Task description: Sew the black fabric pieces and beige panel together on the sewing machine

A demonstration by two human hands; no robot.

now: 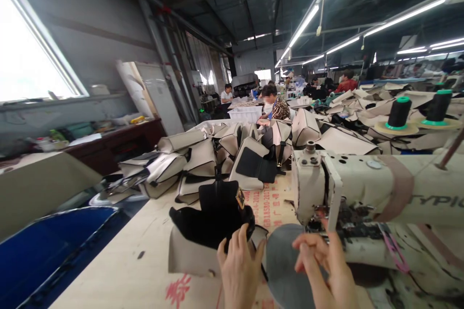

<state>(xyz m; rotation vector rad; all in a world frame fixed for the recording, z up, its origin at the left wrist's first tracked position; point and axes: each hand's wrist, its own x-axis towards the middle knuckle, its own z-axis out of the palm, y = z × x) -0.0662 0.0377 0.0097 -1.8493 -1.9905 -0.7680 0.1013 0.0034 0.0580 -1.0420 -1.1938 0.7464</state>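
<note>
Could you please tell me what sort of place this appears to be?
It looks like a sewing workshop, probably making bags: a cream-coloured metal sewing machine stands at the right, tall spools of black thread stand behind it, and many beige-and-black boxy bags lie heaped ahead.

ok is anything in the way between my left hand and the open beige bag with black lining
Nothing visible: your bare left hand overlaps the open beige bag with black lining in view; the flat round grey plate lies to the right.
</note>
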